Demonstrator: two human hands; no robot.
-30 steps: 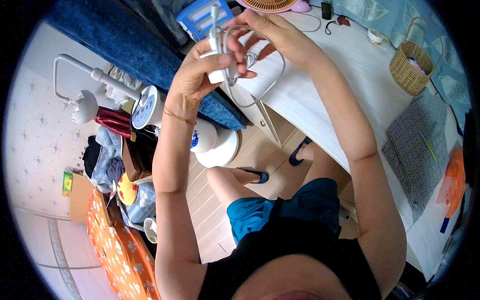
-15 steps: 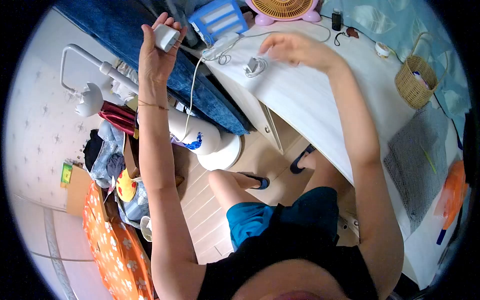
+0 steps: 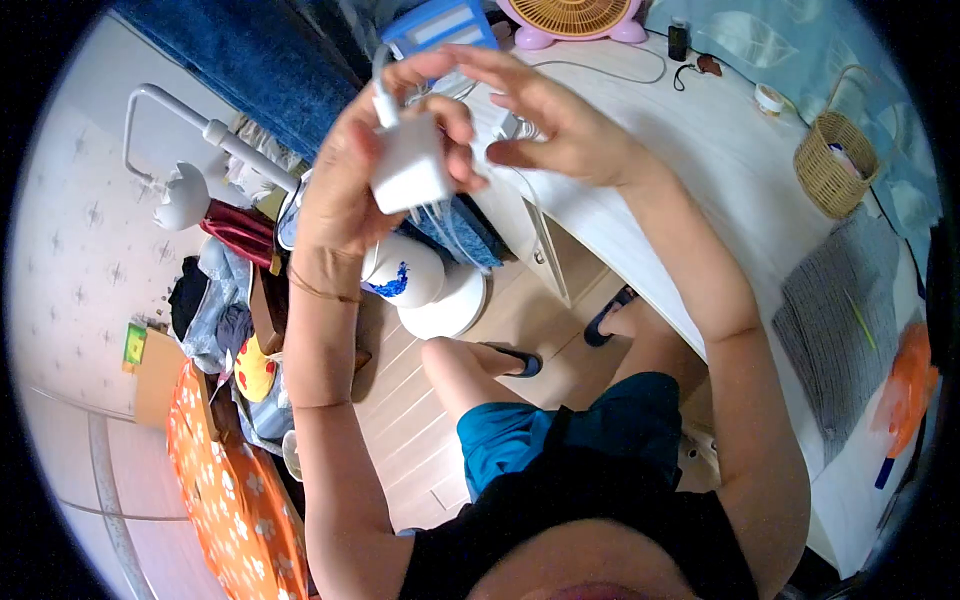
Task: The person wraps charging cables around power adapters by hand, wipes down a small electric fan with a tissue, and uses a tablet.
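Note:
A white power adapter is gripped in my left hand, lifted near the desk's left end. One white cable comes out of its upper end, and thin pale cords hang below it; motion blurs the details. My right hand is beside it over the desk, thumb and fingers apart, holding nothing that I can see. Its fingertips come close to the fingers of my left hand; whether they touch I cannot tell. Partly behind the right hand, a second white charger lies on the desk with its cable.
On the white desk stand a pink fan, a blue rack, a wicker basket and a grey cloth. A white lamp base rests on the floor. Orange fabric and clothes are piled at left.
My left hand has moved right and down with the adapter, turning it. My right hand has shifted slightly left and down, so the two hands are now close together.

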